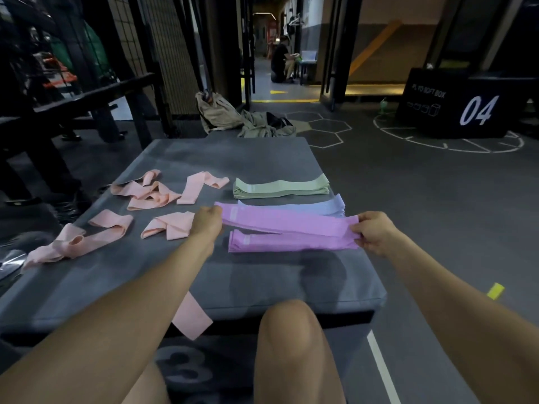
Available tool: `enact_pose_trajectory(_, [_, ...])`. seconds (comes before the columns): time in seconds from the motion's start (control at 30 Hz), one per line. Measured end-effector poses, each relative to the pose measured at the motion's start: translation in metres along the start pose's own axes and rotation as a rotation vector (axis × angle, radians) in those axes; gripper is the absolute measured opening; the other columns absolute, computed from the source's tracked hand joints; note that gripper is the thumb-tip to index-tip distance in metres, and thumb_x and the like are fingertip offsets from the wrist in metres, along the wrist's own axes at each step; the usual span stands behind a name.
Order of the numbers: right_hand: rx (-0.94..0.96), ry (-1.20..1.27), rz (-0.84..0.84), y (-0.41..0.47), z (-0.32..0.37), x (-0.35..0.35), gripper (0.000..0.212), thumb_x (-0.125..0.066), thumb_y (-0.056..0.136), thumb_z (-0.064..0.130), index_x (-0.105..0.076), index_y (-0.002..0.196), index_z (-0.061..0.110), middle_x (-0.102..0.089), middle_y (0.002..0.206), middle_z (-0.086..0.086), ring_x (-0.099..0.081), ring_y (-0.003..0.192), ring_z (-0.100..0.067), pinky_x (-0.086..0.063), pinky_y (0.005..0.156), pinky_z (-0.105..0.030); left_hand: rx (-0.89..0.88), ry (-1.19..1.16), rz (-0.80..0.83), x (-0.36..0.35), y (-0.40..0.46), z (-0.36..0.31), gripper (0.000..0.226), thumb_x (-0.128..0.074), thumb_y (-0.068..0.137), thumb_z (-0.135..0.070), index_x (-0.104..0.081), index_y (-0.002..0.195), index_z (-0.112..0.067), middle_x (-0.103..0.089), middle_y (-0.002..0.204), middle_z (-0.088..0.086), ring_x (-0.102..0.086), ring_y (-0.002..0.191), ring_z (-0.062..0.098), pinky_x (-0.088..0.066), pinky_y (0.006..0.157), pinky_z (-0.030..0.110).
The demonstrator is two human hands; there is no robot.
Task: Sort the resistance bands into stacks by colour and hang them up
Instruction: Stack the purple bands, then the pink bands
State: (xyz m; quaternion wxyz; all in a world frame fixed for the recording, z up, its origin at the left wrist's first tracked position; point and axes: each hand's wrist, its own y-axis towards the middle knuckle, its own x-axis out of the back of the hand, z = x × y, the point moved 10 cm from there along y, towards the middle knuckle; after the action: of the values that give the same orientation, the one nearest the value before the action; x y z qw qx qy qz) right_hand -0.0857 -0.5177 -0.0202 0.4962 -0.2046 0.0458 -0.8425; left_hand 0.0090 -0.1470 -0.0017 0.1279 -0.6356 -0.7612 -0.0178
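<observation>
Head view: a grey padded mat [163, 275] fills the foreground on a dark gym floor [423, 199] marked with white lines and hexagons. The left hand [207, 223] and right hand [372, 232] each pinch one end of a purple band [291, 220], held flat and stretched just above the purple stack [288, 244] on the mat. Behind it lie a blue stack [318, 206] and, farther back, a green stack [281, 188]. Loose pink bands [157, 193] lie unsorted across the mat's left half; one pink band [191, 317] hangs over the near edge. Beyond the mat are crumpled beige clothing [233, 118], a black box [466, 103] marked "04" at right, black racks [96, 91] at left, and a lit corridor [280, 53] with a seated person.
</observation>
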Motion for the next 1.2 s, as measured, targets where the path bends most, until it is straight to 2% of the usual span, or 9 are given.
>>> enact_pose_trajectory(0.1, [0.088, -0.170, -0.146, 0.006, 0.008, 0.027, 0.020, -0.058, 0.077, -0.009, -0.065, 0.091, 0.004, -0.053, 0.062, -0.008, -0.045, 0.049, -0.017, -0.036, 0.031, -0.014, -0.046, 0.159, 0.013, -0.012, 0.003, 0.000, 0.018, -0.049, 0.089, -0.014, -0.055, 0.073, -0.008, -0.054, 0.077, 0.015, -0.046, 0.071, 0.025, -0.034, 0.064, 0.028])
enact_pose_trajectory(0.2, [0.127, -0.252, -0.190, 0.010, 0.015, 0.033, 0.018, -0.062, 0.075, -0.006, -0.065, 0.085, 0.008, -0.054, 0.066, -0.007, -0.044, 0.052, -0.015, -0.036, 0.044, -0.021, -0.088, 0.266, -0.006, -0.019, 0.005, -0.002, 0.014, -0.056, 0.086, -0.012, -0.065, 0.093, -0.004, -0.063, 0.088, 0.014, -0.051, 0.072, 0.024, -0.039, 0.068, 0.027])
enact_pose_trajectory(0.37, [0.118, -0.285, -0.170, 0.020, 0.011, 0.024, 0.015, -0.065, 0.077, -0.002, -0.066, 0.090, 0.007, -0.059, 0.081, -0.010, -0.052, 0.074, -0.022, -0.038, 0.054, -0.023, -0.064, 0.325, -0.042, -0.023, 0.015, 0.007, 0.019, -0.059, 0.085, -0.011, -0.067, 0.100, -0.003, -0.068, 0.102, 0.018, -0.063, 0.089, 0.034, -0.048, 0.080, 0.033])
enact_pose_trajectory(0.47, [0.104, -0.306, -0.171, 0.024, 0.005, 0.022, 0.014, -0.067, 0.078, 0.000, -0.065, 0.092, 0.005, -0.060, 0.083, -0.009, -0.053, 0.077, -0.021, -0.038, 0.068, -0.024, -0.045, 0.365, -0.021, -0.026, 0.019, 0.013, 0.020, -0.058, 0.086, -0.011, -0.067, 0.101, -0.002, -0.068, 0.103, 0.019, -0.062, 0.086, 0.032, -0.045, 0.077, 0.031])
enact_pose_trajectory(0.57, [0.113, -0.322, -0.181, 0.028, 0.002, 0.021, 0.016, -0.070, 0.077, 0.002, -0.066, 0.093, 0.002, -0.060, 0.084, -0.010, -0.054, 0.077, -0.022, -0.038, 0.069, -0.024, -0.009, 0.387, -0.021, -0.026, 0.024, 0.020, 0.020, -0.059, 0.085, -0.012, -0.068, 0.099, -0.003, -0.069, 0.101, 0.018, -0.064, 0.091, 0.034, -0.047, 0.079, 0.031])
enact_pose_trajectory(0.7, [0.126, -0.383, -0.201, 0.032, -0.003, 0.016, 0.016, -0.069, 0.077, 0.005, -0.065, 0.092, 0.007, -0.064, 0.087, -0.011, -0.055, 0.076, -0.023, -0.040, 0.071, -0.025, 0.011, 0.398, -0.024, -0.026, 0.025, 0.028, 0.014, -0.062, 0.081, -0.008, -0.068, 0.093, -0.004, -0.062, 0.084, 0.011, -0.055, 0.075, 0.022, -0.038, 0.068, 0.025])
enact_pose_trajectory(0.9, [0.138, -0.442, -0.240, 0.035, -0.007, 0.014, 0.014, -0.066, 0.079, 0.008, -0.065, 0.092, 0.009, -0.067, 0.098, -0.016, -0.062, 0.093, -0.031, -0.045, 0.076, -0.030, 0.015, 0.429, -0.005, -0.027, 0.030, 0.038, 0.008, -0.067, 0.078, -0.008, -0.064, 0.085, -0.011, -0.061, 0.084, 0.007, -0.055, 0.076, 0.021, -0.039, 0.070, 0.023])
enact_pose_trajectory(1.0, [0.149, -0.490, -0.241, 0.036, -0.008, 0.010, 0.016, -0.065, 0.080, 0.007, -0.065, 0.095, 0.009, -0.067, 0.100, -0.015, -0.061, 0.094, -0.031, -0.043, 0.073, -0.028, 0.018, 0.419, 0.004, -0.027, 0.031, 0.045, 0.007, -0.068, 0.077, -0.008, -0.064, 0.083, -0.009, -0.064, 0.084, 0.010, -0.056, 0.071, 0.021, -0.041, 0.065, 0.023])
enact_pose_trajectory(1.2, [0.372, -0.687, -0.306, 0.022, 0.022, -0.015, 0.028, -0.061, 0.084, 0.007, -0.059, 0.112, 0.005, -0.051, 0.119, -0.015, -0.044, 0.115, -0.032, -0.042, 0.083, -0.036, -0.003, 0.380, -0.052, -0.017, 0.033, 0.050, 0.012, -0.061, 0.083, -0.010, -0.070, 0.090, -0.005, -0.070, 0.095, 0.016, -0.064, 0.084, 0.031, -0.047, 0.074, 0.031])
